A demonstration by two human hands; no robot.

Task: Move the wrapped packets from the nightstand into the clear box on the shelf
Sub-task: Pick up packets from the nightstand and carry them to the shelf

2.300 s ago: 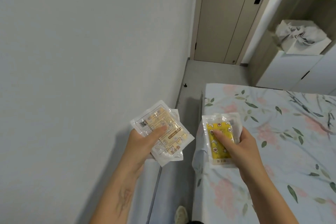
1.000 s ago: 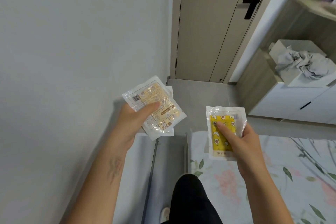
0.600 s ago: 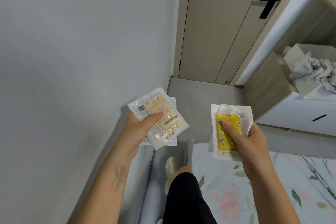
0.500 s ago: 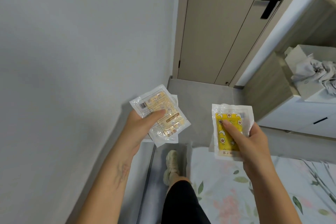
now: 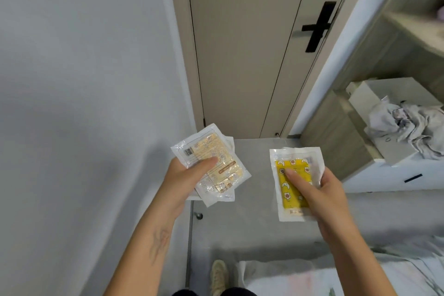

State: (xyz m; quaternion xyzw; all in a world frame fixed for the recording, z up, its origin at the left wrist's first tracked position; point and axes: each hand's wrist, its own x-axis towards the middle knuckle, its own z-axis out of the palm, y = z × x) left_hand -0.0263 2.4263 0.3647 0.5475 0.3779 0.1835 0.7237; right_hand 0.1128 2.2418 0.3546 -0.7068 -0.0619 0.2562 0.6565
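Wrapped packets are in both hands, held in the air above the grey floor [image 5: 252, 228]. The left hand [image 5: 185, 182] grips a small stack of pale orange packets [image 5: 211, 163], with the thumb pressed flat on the top one and the fingers hidden under the stack; at least two packets lie there, one shifted a little behind the other. The right hand [image 5: 322, 197] holds a yellow packet [image 5: 292, 175] in clear wrapping, the thumb on its printed face and the other fingers curled behind its right edge. The two hands are apart, with bare floor between them. Ahead stands a closed beige door [image 5: 240, 43] with a black handle [image 5: 318, 26]. To the right is a wooden shelf unit [image 5: 346, 132] with a white drawer front [image 5: 394, 175] below, and a white box [image 5: 384, 101] on it holds crumpled grey cloth [image 5: 408, 122]. A grey wall [image 5: 72, 79] is close on the left. At the bottom a light shoe [image 5: 218, 276] stands on the floor, just beside the corner of a bed with a flowered sheet [image 5: 336, 281].
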